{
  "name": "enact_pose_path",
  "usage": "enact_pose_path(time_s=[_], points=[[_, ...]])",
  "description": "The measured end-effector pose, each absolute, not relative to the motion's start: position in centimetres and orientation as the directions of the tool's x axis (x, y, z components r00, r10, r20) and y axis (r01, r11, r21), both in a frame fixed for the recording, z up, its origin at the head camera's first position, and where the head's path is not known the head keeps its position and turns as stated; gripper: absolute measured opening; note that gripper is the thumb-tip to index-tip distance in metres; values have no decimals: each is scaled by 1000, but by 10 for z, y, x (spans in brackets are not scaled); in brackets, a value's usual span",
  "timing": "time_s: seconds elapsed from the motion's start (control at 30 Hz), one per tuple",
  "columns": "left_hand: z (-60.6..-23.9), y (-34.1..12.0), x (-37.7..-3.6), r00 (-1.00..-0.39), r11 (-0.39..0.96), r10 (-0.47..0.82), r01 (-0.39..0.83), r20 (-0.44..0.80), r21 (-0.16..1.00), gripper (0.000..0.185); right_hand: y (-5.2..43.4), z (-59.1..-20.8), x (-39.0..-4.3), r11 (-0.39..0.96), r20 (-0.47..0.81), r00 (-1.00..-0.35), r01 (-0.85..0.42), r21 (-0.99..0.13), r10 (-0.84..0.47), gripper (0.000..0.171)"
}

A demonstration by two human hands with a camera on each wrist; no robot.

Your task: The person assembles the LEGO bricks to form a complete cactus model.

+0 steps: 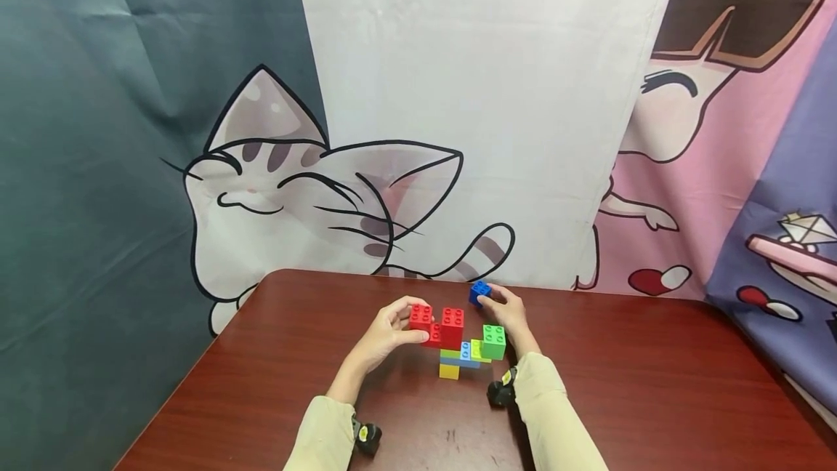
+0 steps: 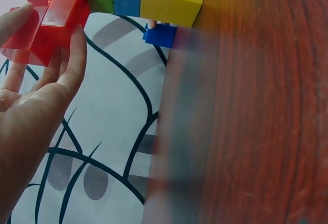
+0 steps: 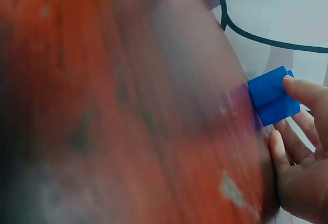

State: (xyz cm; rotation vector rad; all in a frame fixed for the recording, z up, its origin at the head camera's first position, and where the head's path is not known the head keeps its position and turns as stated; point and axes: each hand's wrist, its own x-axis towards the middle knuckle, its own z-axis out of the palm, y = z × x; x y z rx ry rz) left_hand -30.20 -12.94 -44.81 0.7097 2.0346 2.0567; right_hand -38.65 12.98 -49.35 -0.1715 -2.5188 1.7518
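Note:
My left hand (image 1: 384, 336) grips the left red brick (image 1: 421, 316) of a built stack of toy bricks, thumb on the near side and fingers behind. A second red brick (image 1: 453, 325) stands up beside it. Lower down come lime and light blue layers, with a yellow brick (image 1: 449, 371) at the bottom and a green brick (image 1: 493, 341) on the right end. Beyond the stack, close to the table's far edge, my right hand (image 1: 511, 313) pinches a separate dark blue brick (image 3: 274, 96) between thumb and fingers. That brick is at the tabletop.
The brown wooden table (image 1: 654, 384) reaches back to a printed cloth (image 1: 536, 129) with a cartoon cat. Black wrist cameras are strapped at both sleeves, the right one (image 1: 500, 392) near the stack's lower right.

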Motion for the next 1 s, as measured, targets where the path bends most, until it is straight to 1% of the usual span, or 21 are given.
enact_pose_path(time_s=[0.23, 0.37, 0.43, 0.5, 0.6, 0.87, 0.93, 1.0], points=[[-450, -130, -301, -872, -67, 436, 214, 222, 975, 45, 134, -493, -380, 301, -30, -995, 57, -952, 93, 52], [-449, -130, -301, -874, -61, 433, 214, 219, 975, 45, 136, -495, -378, 303, -39, -995, 65, -951, 92, 55], [-449, -130, -301, -875, -58, 432, 215, 218, 975, 45, 137, -495, -378, 283, -39, -994, 67, -957, 102, 55], [-448, -129, -301, -875, -57, 432, 217, 220, 975, 45, 139, -495, -377, 242, -42, -993, 67, -968, 110, 55], [-449, -129, -301, -872, -55, 436, 219, 221, 974, 45, 143, -496, -373, 146, -57, -992, 73, -987, 108, 54], [-446, -129, -301, -880, -47, 422, 217, 216, 975, 45, 153, -493, -358, -112, -89, -994, 83, -990, 57, 57], [-446, -129, -301, -879, -47, 425, 218, 217, 975, 45, 154, -493, -353, -146, -93, -994, 85, -986, 54, 57], [-447, -129, -301, -880, -45, 424, 214, 213, 976, 45, 155, -494, -349, -152, -99, -994, 91, -984, 48, 56]])
